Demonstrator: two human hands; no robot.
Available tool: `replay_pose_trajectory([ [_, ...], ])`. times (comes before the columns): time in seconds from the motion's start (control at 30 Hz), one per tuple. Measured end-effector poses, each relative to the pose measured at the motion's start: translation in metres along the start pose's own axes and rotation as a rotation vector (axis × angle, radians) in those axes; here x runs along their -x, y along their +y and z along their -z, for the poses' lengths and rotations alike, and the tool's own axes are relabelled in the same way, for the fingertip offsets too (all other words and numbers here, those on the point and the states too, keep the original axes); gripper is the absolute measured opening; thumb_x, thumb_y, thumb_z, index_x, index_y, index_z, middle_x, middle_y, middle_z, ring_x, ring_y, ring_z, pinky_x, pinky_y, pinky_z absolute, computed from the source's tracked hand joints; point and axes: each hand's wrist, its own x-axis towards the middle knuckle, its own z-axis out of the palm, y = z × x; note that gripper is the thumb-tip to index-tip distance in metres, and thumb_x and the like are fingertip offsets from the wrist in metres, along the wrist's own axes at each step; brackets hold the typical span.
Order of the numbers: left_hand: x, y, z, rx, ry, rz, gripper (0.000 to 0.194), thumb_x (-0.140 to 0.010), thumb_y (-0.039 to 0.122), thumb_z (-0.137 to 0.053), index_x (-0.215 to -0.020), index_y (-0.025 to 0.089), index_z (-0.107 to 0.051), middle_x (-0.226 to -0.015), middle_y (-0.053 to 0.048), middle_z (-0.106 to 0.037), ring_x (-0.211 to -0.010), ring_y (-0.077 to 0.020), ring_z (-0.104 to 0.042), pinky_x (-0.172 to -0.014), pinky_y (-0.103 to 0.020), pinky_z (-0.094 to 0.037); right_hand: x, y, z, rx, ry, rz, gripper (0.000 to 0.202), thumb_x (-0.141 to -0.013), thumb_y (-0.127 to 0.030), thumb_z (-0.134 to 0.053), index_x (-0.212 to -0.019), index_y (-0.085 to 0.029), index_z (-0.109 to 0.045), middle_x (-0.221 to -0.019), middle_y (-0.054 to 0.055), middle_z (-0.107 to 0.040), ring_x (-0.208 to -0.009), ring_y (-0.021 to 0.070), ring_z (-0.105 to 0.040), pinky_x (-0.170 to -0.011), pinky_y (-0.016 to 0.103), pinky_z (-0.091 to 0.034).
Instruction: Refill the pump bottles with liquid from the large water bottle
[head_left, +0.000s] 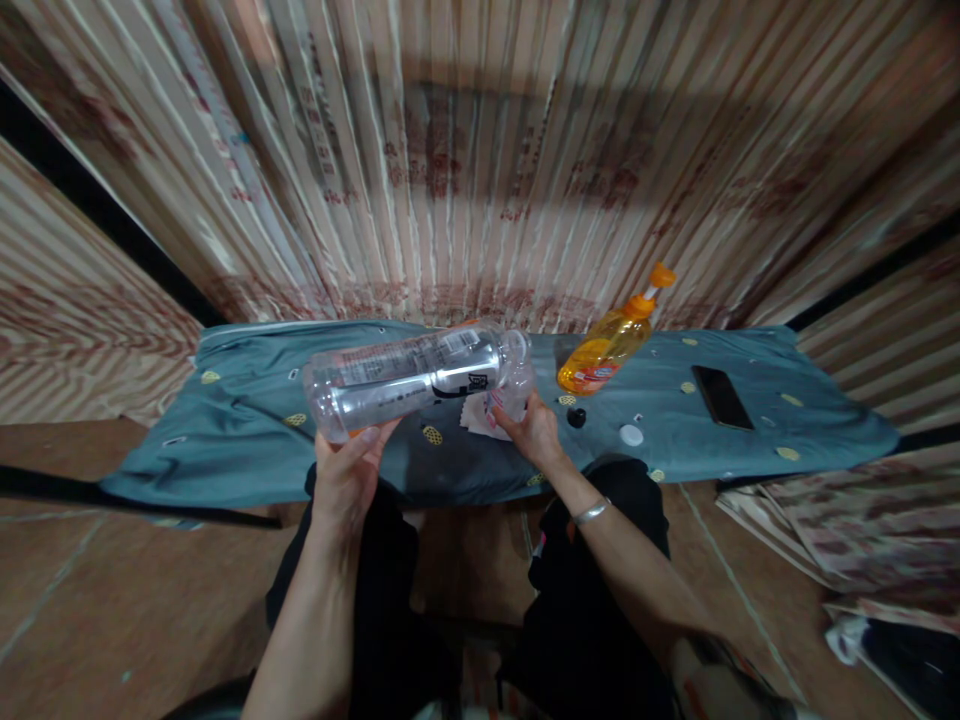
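Observation:
A large clear plastic bottle (405, 375) with a silver printed label lies almost level above the cloth-covered table. My left hand (349, 465) is closed around its base end from below. At its neck end, my right hand (532, 430) grips a small clear plastic bottle (516, 385). The two necks are close together; whether they touch I cannot tell. Beneath the small bottle is a pale scalloped-edged paper or cloth (476, 415), partly covered. Just right of my right hand lie a black cap (576, 416) and a white cap (631, 435).
An orange dish soap pump bottle (604, 352) stands right of the held bottles. Farther right lies a dark phone (721, 397). The teal tablecloth (247, 420) has pineapple prints. Striped curtains (465, 180) hang behind the table, and black frame bars (112, 200) run along the sides.

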Motion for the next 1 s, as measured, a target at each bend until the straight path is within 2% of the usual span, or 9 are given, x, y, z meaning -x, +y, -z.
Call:
replay_pose_trajectory([
  [0.27,0.001,0.0014,-0.0019,0.006,-0.009,-0.002,0.062,-0.057,0.025,-0.089,-0.116,0.03,-0.071,-0.117,-0.007,-0.077,-0.117,-0.0323,-0.07,-0.105,-0.058,-0.054,0.0,-0.0034,0.0018,-0.003,0.007,-0.007,0.04,-0.083,-0.036,-0.074,-0.113,-0.014,-0.06,-0.101,0.017,-0.076,-0.095,0.0308,-0.075,-0.078,0.037,-0.057],
  [0.57,-0.0009,-0.001,0.0016,0.005,-0.022,-0.018,0.061,-0.057,0.027,-0.09,-0.115,0.028,-0.071,-0.112,-0.007,-0.078,-0.112,-0.0314,-0.072,-0.104,-0.057,-0.055,-0.0003,0.0024,-0.0021,-0.058,0.028,0.024,0.038,-0.082,-0.037,-0.075,-0.111,-0.017,-0.059,-0.1,0.014,-0.075,-0.093,0.0305,-0.074,-0.078,0.039,-0.057],
  [0.77,-0.0003,-0.0006,-0.0002,0.011,-0.008,-0.016,0.061,-0.057,0.026,-0.09,-0.115,0.028,-0.072,-0.112,-0.008,-0.077,-0.112,-0.032,-0.072,-0.103,-0.057,-0.056,-0.0005,0.0024,-0.0021,-0.033,0.017,0.02,0.045,-0.083,-0.042,-0.074,-0.115,-0.015,-0.059,-0.103,0.015,-0.076,-0.095,0.0299,-0.074,-0.079,0.037,-0.057],
  [1.0,0.0001,0.0001,-0.0015,0.016,-0.005,-0.014,0.06,-0.056,0.025,-0.09,-0.113,0.028,-0.073,-0.111,-0.007,-0.078,-0.109,-0.0317,-0.073,-0.102,-0.057,-0.056,-0.0008,-0.0004,-0.0007,-0.01,0.004,-0.009,0.041,-0.083,-0.036,-0.075,-0.114,-0.013,-0.06,-0.102,0.017,-0.075,-0.096,0.0305,-0.074,-0.079,0.037,-0.056],
])
